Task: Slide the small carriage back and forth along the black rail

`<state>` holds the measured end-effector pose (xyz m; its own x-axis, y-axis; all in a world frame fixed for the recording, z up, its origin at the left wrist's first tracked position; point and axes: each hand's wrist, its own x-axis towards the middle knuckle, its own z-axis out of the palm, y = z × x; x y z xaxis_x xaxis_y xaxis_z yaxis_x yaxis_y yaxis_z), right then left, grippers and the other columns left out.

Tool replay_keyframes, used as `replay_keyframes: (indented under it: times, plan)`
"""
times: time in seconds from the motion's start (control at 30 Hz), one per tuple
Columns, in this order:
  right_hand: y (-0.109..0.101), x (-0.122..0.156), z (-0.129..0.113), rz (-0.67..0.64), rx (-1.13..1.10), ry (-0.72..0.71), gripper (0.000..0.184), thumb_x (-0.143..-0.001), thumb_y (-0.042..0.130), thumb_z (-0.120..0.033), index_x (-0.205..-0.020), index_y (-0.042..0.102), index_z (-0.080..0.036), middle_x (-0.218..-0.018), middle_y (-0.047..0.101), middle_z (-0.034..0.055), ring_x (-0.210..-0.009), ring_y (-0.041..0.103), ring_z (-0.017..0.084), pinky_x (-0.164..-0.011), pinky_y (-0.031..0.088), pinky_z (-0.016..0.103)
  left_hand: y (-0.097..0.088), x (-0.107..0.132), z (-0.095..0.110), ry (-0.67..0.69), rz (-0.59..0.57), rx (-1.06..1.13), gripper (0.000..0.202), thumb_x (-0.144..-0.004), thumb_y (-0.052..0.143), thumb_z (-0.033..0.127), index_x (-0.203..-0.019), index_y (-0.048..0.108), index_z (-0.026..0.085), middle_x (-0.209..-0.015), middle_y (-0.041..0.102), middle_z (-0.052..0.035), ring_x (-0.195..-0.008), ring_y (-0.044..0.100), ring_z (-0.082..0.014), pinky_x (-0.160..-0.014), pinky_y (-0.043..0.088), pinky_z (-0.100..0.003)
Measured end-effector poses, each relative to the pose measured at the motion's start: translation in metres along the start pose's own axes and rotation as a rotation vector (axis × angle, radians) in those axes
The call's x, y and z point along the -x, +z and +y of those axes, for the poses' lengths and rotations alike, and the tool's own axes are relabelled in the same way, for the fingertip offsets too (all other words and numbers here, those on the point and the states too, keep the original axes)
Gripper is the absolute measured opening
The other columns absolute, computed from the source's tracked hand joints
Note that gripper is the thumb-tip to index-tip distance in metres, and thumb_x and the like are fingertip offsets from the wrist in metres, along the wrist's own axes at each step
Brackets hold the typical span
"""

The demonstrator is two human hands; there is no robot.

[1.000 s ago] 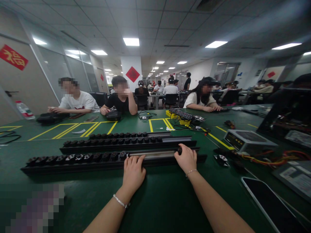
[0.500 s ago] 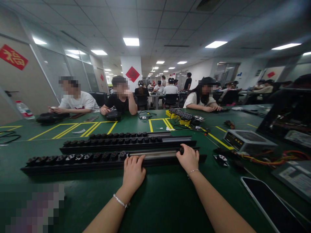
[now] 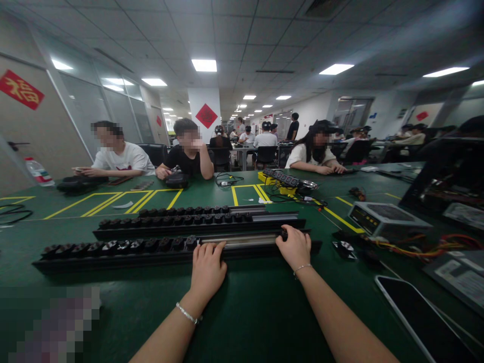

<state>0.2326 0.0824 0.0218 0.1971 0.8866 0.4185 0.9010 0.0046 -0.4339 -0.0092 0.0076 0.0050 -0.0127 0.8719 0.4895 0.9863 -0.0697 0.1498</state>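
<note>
**Long black rail, near edge of green table**

My left hand (image 3: 207, 267) lies flat on the nearest rail (image 3: 113, 257), fingers spread, gripping nothing. My right hand (image 3: 297, 248) pinches a small black knob (image 3: 283, 234) at the rail's right end. Two similar rails (image 3: 196, 222) lie just behind. A grey power supply (image 3: 385, 218) sits to the right.
</note>
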Motion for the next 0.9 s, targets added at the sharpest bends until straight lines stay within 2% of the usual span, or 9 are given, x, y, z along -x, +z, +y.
replay_keyframes:
  times: [0.13, 0.4, 0.73, 0.9]
  plan:
    - [0.0013, -0.0002, 0.0039, 0.044, 0.028, 0.017, 0.042, -0.074, 0.046, -0.032, -0.113, 0.055, -0.020, -0.119, 0.058, 0.0078, -0.119, 0.041, 0.025, -0.105, 0.017, 0.048, 0.0001, 0.0000, 0.0005, 0.002, 0.005, -0.003, 0.049, -0.074, 0.048, 0.018, -0.122, 0.053, 0.026, -0.107, 0.060, -0.0043, -0.109, 0.046, -0.0221, -0.107, 0.022, -0.044]
    - [0.0011, -0.0025, 0.0052, 0.019, 0.034, 0.041, 0.042, -0.076, 0.044, -0.031, -0.115, 0.055, -0.020, -0.116, 0.060, 0.0079, -0.117, 0.044, 0.024, -0.105, 0.018, 0.048, -0.0001, 0.0007, 0.0011, 0.006, 0.021, -0.009, 0.049, -0.073, 0.049, 0.018, -0.122, 0.054, 0.026, -0.107, 0.060, -0.0045, -0.108, 0.046, -0.0221, -0.107, 0.022, -0.043]
    - [-0.0014, -0.0028, 0.0082, 0.008, 0.051, 0.063, 0.045, -0.074, 0.044, -0.034, -0.116, 0.054, -0.021, -0.123, 0.056, 0.0077, -0.121, 0.039, 0.026, -0.106, 0.016, 0.050, -0.0008, 0.0004, 0.0005, 0.001, -0.005, 0.003, 0.049, -0.075, 0.048, 0.019, -0.123, 0.052, 0.026, -0.108, 0.059, -0.0046, -0.110, 0.045, -0.0221, -0.108, 0.021, -0.044]
    - [-0.0046, -0.0044, 0.0089, -0.027, 0.043, 0.081, 0.046, -0.075, 0.043, -0.033, -0.118, 0.053, -0.021, -0.121, 0.057, 0.0068, -0.120, 0.041, 0.024, -0.107, 0.015, 0.051, -0.0012, 0.0002, 0.0005, -0.005, -0.010, 0.004, 0.049, -0.075, 0.048, 0.018, -0.123, 0.053, 0.026, -0.108, 0.060, -0.0049, -0.110, 0.046, -0.0223, -0.108, 0.021, -0.044]
